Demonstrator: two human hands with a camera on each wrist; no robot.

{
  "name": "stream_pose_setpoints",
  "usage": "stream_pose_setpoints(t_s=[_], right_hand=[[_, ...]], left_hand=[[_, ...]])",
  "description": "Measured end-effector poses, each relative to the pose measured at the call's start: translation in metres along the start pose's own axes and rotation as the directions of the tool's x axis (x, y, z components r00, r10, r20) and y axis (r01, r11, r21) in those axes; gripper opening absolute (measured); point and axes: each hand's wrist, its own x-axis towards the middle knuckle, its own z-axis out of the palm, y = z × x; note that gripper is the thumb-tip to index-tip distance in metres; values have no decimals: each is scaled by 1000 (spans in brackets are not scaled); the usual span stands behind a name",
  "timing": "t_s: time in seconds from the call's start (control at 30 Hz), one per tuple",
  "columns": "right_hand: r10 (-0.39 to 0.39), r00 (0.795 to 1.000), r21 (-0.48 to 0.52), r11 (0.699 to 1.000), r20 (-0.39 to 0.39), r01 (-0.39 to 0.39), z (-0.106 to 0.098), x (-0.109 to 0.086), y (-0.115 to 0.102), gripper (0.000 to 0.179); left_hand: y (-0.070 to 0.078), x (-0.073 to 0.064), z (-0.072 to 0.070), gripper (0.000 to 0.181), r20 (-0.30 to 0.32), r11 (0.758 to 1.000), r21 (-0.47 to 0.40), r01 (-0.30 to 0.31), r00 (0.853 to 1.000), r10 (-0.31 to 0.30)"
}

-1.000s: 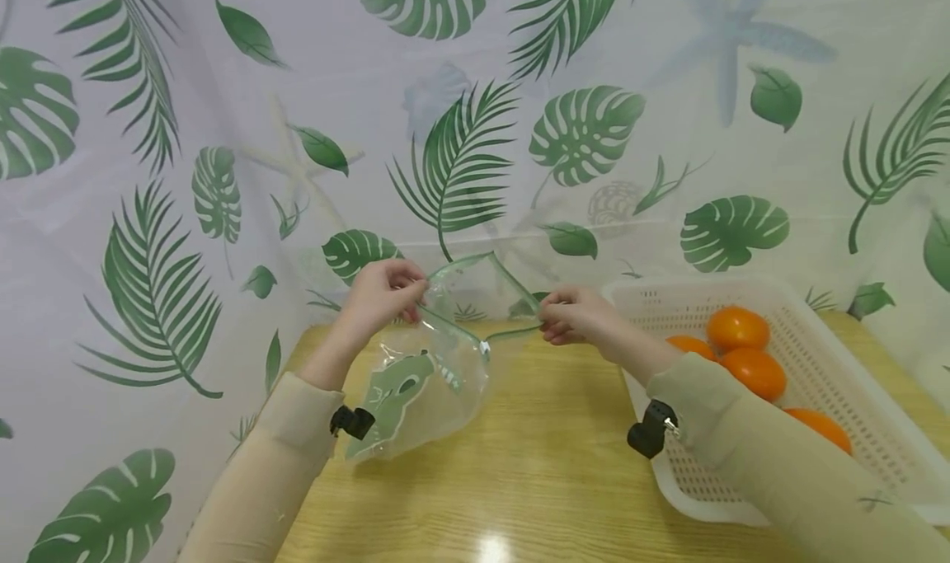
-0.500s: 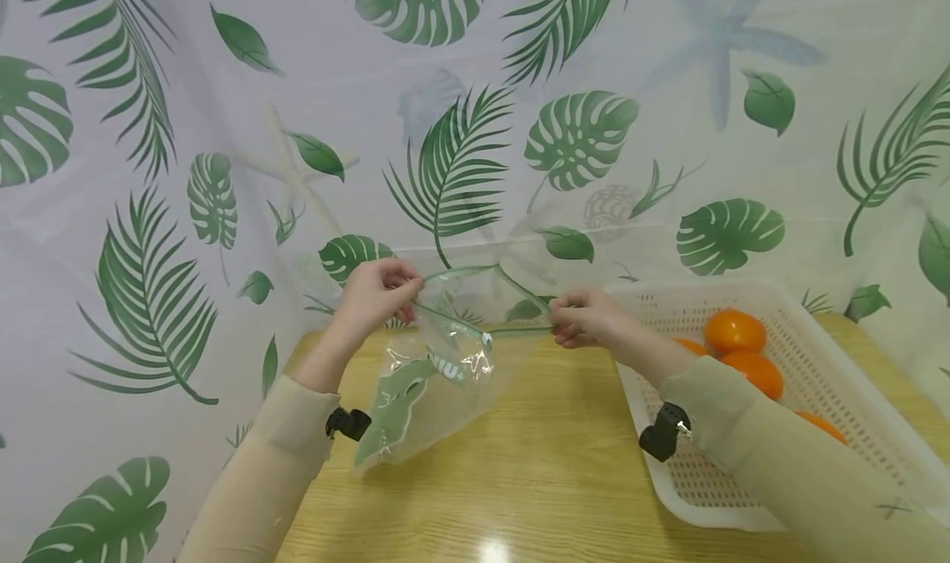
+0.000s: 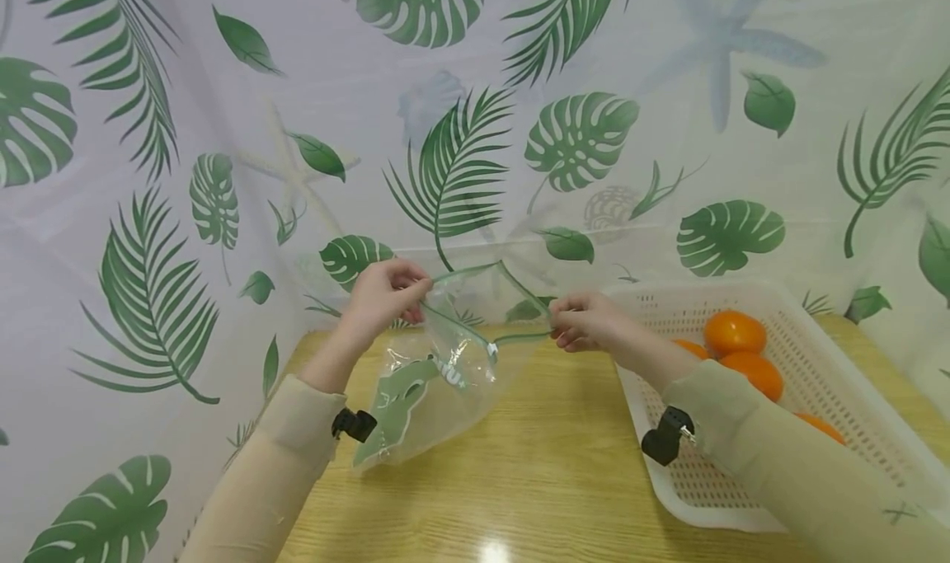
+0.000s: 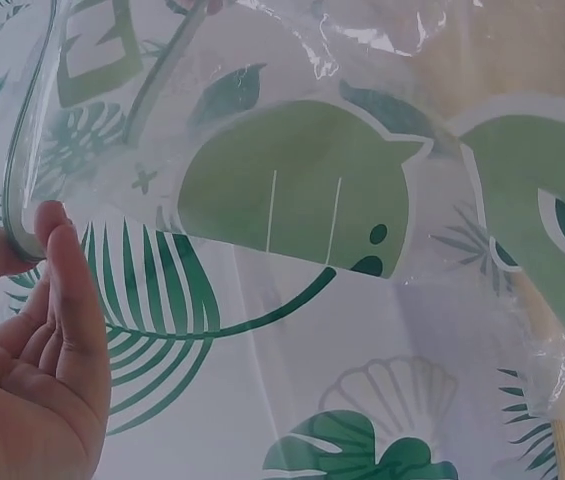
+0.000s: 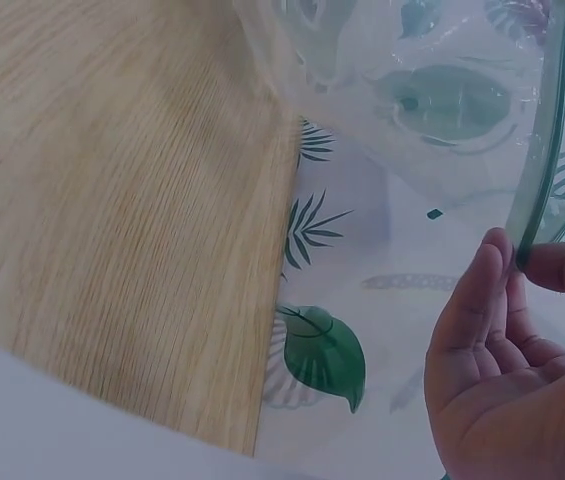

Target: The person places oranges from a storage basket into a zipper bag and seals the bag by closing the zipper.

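Observation:
A clear zip bag [image 3: 453, 406] with a green zip rim and green printed shapes hangs between both hands over the table. Its mouth is spread apart into a four-sided opening, and a white slider sits on the near edge. At the mouth's left corner, my left hand [image 3: 384, 293] pinches the rim between thumb and fingers. My right hand [image 3: 594, 322] pinches the opposite corner. In the left wrist view, the left hand [image 4: 42, 350] grips the rim, with a green printed figure on the film beside it. The right hand [image 5: 522, 350] holds the green strip in the right wrist view.
A white perforated plastic basket [image 3: 686, 505] stands on the right of the wooden table [image 3: 534, 464], partly under the right forearm. Several round orange fruits [image 3: 735, 333] lie in it. Behind the table hangs a white leaf-printed cloth [image 3: 475, 159].
The hands have moved slightly farther apart since a second ago, the right one shifting a little right. The bag's body has swung slightly, and both grips stay on the rim.

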Motion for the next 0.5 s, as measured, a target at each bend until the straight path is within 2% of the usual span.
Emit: stream_pose_setpoints(t_s=[0.5], right_hand=[[-17,999,0,1000,40,17,1,-6,-4,17]], left_hand=[[14,-6,17,18,15,997,-14,-71,997,72]])
